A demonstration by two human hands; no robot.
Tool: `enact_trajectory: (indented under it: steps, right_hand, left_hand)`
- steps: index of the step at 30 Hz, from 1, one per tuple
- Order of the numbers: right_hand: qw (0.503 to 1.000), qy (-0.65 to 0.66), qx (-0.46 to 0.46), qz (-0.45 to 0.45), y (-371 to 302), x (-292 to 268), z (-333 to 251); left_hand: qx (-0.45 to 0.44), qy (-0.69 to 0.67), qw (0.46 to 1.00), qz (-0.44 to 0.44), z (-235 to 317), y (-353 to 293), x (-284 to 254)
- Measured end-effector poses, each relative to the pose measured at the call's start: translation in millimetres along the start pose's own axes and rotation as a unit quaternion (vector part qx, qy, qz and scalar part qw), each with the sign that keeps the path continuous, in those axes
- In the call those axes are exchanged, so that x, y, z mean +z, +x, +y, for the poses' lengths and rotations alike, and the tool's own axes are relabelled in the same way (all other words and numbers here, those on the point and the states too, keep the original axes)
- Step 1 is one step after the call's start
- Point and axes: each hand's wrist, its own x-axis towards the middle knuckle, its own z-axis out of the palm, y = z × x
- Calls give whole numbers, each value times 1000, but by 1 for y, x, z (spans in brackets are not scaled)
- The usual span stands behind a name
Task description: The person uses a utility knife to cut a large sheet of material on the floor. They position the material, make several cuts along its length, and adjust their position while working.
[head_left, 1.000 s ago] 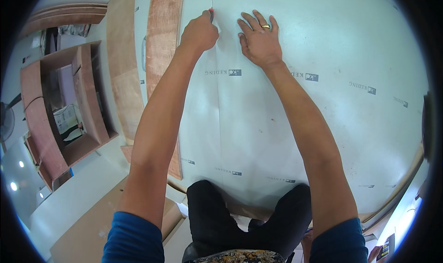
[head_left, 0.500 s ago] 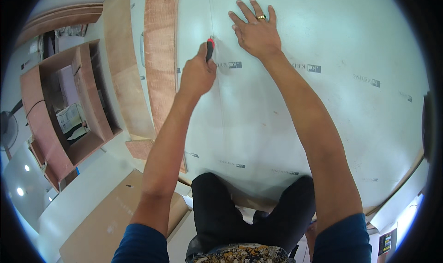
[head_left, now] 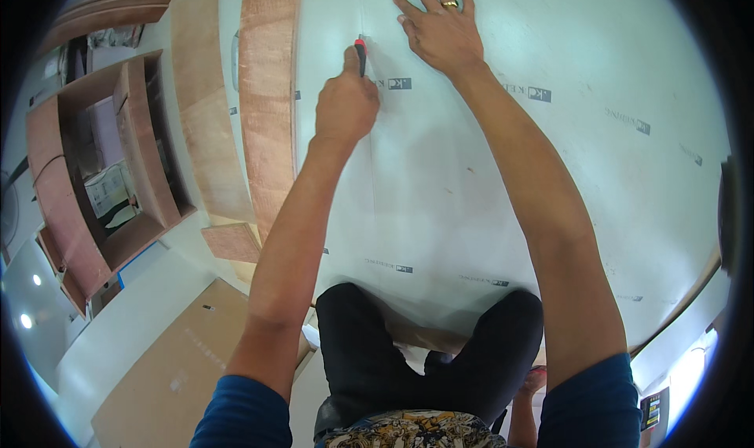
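Observation:
A large white laminated sheet (head_left: 440, 204) with rows of printed marks spreads out in front of me. My left hand (head_left: 346, 102) grips a red and black utility knife (head_left: 361, 55), its index finger stretched along the handle. The knife's tip meets the sheet at a thin straight line running lengthwise near the left side. To the right of the knife, my right hand (head_left: 442, 28) lies flat on the sheet with fingers spread, a gold ring (head_left: 449, 4) on one finger. Little of the blade can be made out.
Long wooden boards (head_left: 267, 79) lie along the sheet's left side, with a short wood offcut (head_left: 230, 242) near their close end. Farther left stands an open wooden cabinet frame (head_left: 71, 197). A brown panel (head_left: 169, 369) lies at lower left.
The whole view has shifted, so the sheet and both hands sit higher in the picture. The knife stays at about the same spot on the line; my left wrist has turned slightly.

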Motion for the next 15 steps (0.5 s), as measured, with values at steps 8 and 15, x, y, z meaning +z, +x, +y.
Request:
enact_trajectory:
  steps: [8, 15]
  right_hand:
    - [1000, -26, 5, -16, -1, 7, -3]
    - [999, -40, -6, 6, -2, 7, 2]
  left_hand:
    - [-20, 32, 998, -54, -13, -69, 5]
    - [-54, 31, 992, -114, -22, -115, 3]
